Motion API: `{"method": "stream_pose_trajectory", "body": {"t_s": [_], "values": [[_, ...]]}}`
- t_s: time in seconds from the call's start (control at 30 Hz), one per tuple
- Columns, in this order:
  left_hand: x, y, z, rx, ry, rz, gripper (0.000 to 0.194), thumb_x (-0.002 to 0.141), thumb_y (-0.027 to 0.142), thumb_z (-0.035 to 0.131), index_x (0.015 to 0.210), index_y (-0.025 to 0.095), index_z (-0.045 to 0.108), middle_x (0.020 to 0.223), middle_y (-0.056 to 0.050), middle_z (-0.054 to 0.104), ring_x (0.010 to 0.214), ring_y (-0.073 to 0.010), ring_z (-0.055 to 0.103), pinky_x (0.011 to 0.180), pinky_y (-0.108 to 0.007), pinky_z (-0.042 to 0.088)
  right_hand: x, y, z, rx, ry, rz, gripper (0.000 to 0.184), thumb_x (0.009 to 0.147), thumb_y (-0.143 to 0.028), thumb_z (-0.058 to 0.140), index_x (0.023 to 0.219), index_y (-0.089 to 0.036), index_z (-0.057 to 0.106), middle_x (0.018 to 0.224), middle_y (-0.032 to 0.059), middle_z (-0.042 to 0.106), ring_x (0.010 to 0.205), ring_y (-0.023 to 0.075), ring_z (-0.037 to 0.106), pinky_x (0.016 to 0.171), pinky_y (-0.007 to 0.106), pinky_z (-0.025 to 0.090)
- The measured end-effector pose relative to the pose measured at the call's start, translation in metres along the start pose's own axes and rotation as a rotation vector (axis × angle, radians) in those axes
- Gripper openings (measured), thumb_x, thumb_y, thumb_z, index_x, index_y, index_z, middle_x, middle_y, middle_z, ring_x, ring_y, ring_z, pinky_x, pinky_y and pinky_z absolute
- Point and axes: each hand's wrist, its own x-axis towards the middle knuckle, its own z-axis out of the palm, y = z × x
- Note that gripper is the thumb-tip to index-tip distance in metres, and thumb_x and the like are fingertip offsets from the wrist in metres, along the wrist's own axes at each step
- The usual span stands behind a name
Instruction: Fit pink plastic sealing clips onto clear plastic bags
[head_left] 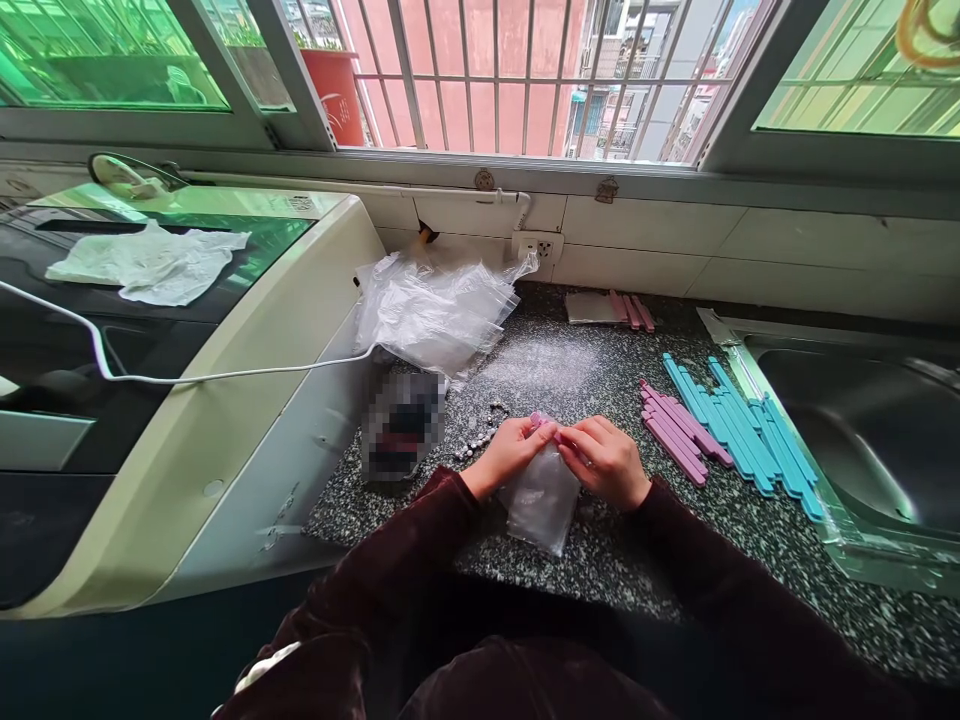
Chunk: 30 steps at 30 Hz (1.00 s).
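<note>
My left hand (504, 455) and my right hand (609, 462) meet over the counter, both with fingers closed in a pinch. Between their fingertips shows a small pink piece (537, 420), apparently the end of a pink stick, mostly hidden by the fingers. Under and between the hands lies a clear plastic bag (546, 510), its top edge at the fingers. To the right of my right hand are a group of flat pink sticks (681, 435) and a larger group of blue sticks (742, 430), side by side.
A heap of clear bags (442, 310) is at the back left. Behind lie a flat stack (589, 307) and several pink sticks (636, 312). A beaded string (478, 440) and a pixelated dark object (403, 425) sit left. A washing machine (300, 300) and a sink (862, 430) flank the counter.
</note>
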Motion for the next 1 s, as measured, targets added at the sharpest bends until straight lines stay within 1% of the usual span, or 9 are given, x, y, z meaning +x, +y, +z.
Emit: {"method": "stream_pose_trajectory", "body": {"t_s": [0.1,0.23,0.27,0.33,0.4,0.43,0.57,0.77,1.0], "values": [[0.000,0.000,-0.002,-0.032,0.005,-0.015,0.050,0.069,0.062,0.047,0.053,0.015,0.043,0.052,0.004,0.037,0.053,-0.0079,0.032,0.050,-0.022,0.028,-0.002,0.000,0.000,0.039,0.023,0.047,0.015,0.081,-0.023,0.055,0.093,-0.019,0.063,0.077,0.0060,0.064,0.072,0.0174,0.053,0.067,0.031,0.046],[0.000,0.001,-0.009,-0.088,0.008,-0.014,0.050,0.069,0.063,0.047,0.054,0.015,0.042,0.053,0.004,0.035,0.052,-0.0069,0.030,0.048,-0.022,0.025,-0.003,0.004,-0.001,0.228,0.109,0.314,0.029,0.078,-0.036,0.059,0.100,-0.017,0.060,0.091,0.0095,0.064,0.085,0.0212,0.056,0.074,0.036,0.048],[0.000,0.001,-0.011,-0.101,0.011,-0.013,0.050,0.069,0.063,0.047,0.054,0.015,0.042,0.053,0.004,0.035,0.052,-0.0068,0.030,0.048,-0.022,0.024,-0.002,0.005,-0.002,0.313,0.076,0.393,0.031,0.078,-0.039,0.058,0.098,-0.016,0.060,0.090,0.0091,0.064,0.083,0.0207,0.057,0.071,0.035,0.049],[0.000,0.001,-0.013,-0.118,0.020,-0.014,0.050,0.069,0.062,0.047,0.055,0.015,0.043,0.054,0.004,0.035,0.051,-0.0067,0.030,0.047,-0.022,0.023,0.001,0.007,-0.005,0.510,-0.071,0.527,0.031,0.078,-0.044,0.056,0.091,-0.016,0.062,0.082,0.0065,0.065,0.073,0.0179,0.058,0.064,0.031,0.048],[0.000,0.001,-0.015,-0.121,0.019,-0.016,0.050,0.069,0.063,0.048,0.055,0.015,0.042,0.053,0.004,0.034,0.051,-0.0066,0.029,0.047,-0.022,0.022,0.004,0.007,-0.007,0.671,-0.206,0.616,0.032,0.078,-0.046,0.054,0.079,-0.015,0.062,0.071,0.0034,0.063,0.063,0.0147,0.056,0.057,0.027,0.046],[0.000,0.000,-0.016,-0.120,0.016,-0.013,0.051,0.068,0.063,0.048,0.054,0.015,0.042,0.053,0.004,0.034,0.051,-0.0065,0.029,0.047,-0.022,0.022,0.005,0.006,-0.008,0.720,-0.238,0.644,0.033,0.078,-0.047,0.054,0.074,-0.015,0.062,0.066,0.0021,0.062,0.060,0.0133,0.054,0.055,0.025,0.044],[0.001,0.000,-0.016,-0.111,0.018,-0.007,0.050,0.068,0.063,0.049,0.054,0.015,0.044,0.053,0.004,0.036,0.051,-0.0069,0.030,0.048,-0.022,0.024,0.007,0.002,-0.008,0.754,-0.201,0.683,0.034,0.074,-0.048,0.057,0.066,-0.015,0.060,0.059,-0.0002,0.057,0.056,0.0112,0.049,0.053,0.023,0.040],[0.002,0.000,-0.017,-0.116,0.137,0.019,0.040,0.067,0.052,0.058,0.061,0.013,0.051,0.058,0.002,0.045,0.058,-0.0090,0.038,0.054,-0.022,0.030,0.005,0.001,-0.007,0.720,-0.140,0.686,0.033,0.074,-0.048,0.057,0.063,-0.016,0.056,0.056,-0.0016,0.052,0.053,0.0102,0.044,0.051,0.023,0.038],[0.003,-0.001,-0.018,-0.100,0.149,0.055,0.039,0.067,0.050,0.059,0.056,0.014,0.048,0.059,0.003,0.041,0.060,-0.0094,0.038,0.056,-0.022,0.030,0.006,0.000,-0.008,0.690,-0.132,0.666,0.035,0.074,-0.050,0.056,0.060,-0.018,0.053,0.054,-0.0018,0.049,0.051,0.0101,0.042,0.049,0.023,0.037]]}}
